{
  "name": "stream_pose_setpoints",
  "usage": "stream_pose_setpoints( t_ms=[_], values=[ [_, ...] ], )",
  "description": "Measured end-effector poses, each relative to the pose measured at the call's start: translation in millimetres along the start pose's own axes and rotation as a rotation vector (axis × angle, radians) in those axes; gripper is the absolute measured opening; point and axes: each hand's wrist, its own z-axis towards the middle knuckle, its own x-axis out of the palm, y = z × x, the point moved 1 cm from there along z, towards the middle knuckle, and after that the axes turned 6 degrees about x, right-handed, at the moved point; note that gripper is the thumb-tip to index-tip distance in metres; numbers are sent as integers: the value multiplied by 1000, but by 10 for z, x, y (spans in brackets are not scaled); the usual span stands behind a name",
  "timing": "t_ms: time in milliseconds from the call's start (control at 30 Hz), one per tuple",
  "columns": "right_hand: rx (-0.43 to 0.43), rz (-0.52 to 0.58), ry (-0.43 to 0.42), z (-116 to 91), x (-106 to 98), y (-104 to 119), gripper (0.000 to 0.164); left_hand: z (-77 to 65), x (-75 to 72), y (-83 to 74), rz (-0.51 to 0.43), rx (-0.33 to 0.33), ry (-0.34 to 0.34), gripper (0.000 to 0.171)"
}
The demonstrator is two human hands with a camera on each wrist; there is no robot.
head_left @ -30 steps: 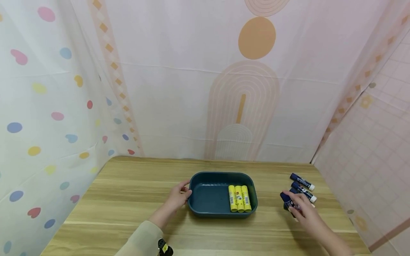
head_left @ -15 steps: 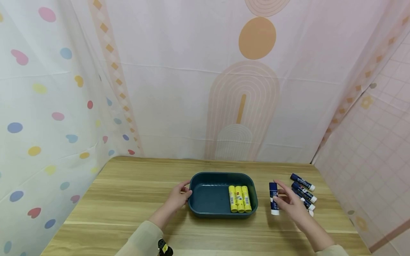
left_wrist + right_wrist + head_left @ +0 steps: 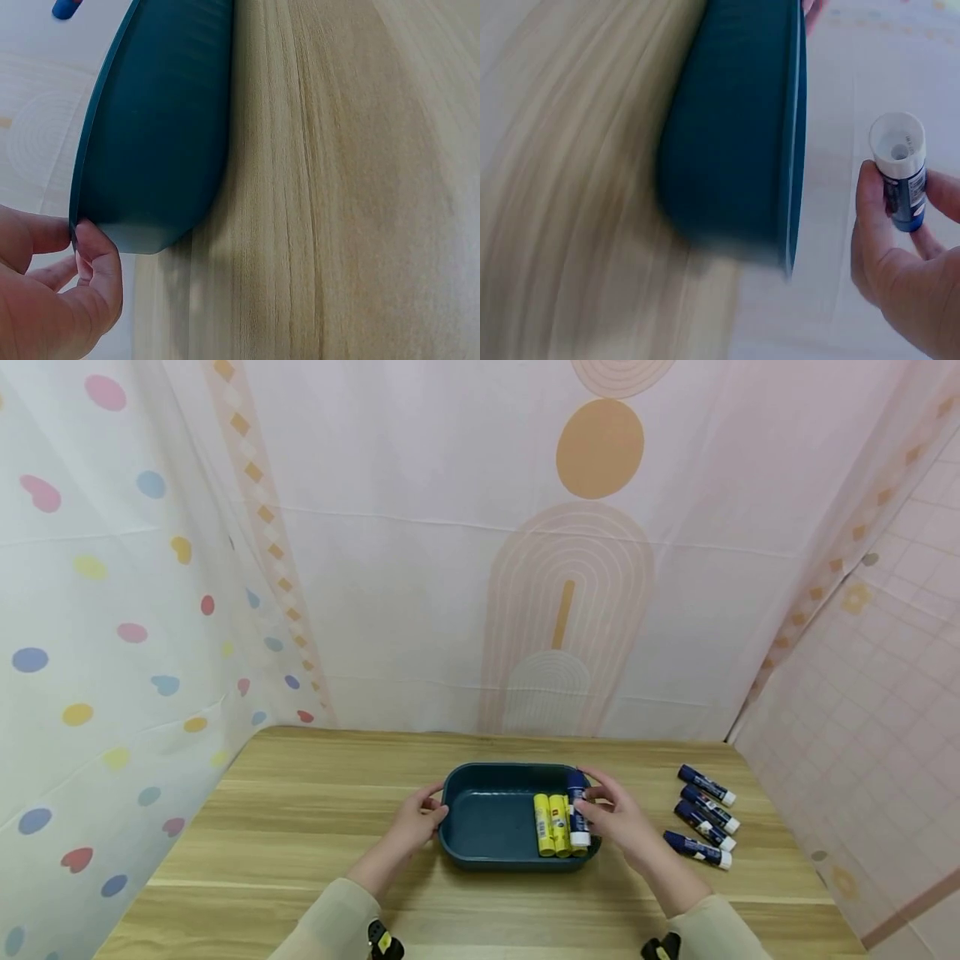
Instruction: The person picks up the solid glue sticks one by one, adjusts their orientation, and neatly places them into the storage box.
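A dark teal tray with raised walls stands on the table. My left hand pinches its left rim between thumb and fingers; the left wrist view shows this pinch on the tray wall. Over the tray's right end, my right hand holds a dark blue glue stick, white end toward me. In the right wrist view this glue stick sits between thumb and fingers, above the rim. Beneath it lie yellow glue sticks side by side in the tray, the rightmost mostly hidden.
Several more dark blue glue sticks lie on the wooden table to the right of the tray. Patterned curtains hang behind the table and along both sides.
My right hand has picked up a dark blue glue stick from the group at the right and carried it left over the tray. The left hand stays on the rim.
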Motion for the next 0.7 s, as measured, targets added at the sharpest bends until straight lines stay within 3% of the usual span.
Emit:
stream_pose_setpoints(
  t_ms=[233, 467, 567, 700],
  values=[
    [30, 15, 32, 225, 441, 14, 51, 2, -2, -11, 3, 2, 5, 42],
    [55, -36, 27, 370, 708, -8, 50, -1, 3, -7, -8, 5, 3, 42],
    [46, -98, 12, 425, 762, -34, 51, 0, 2, -3, -3, 4, -3, 41],
    [-13, -306, -63, 497, 785, -74, 51, 1, 2, -1, 4, 4, -7, 41]
  ],
)
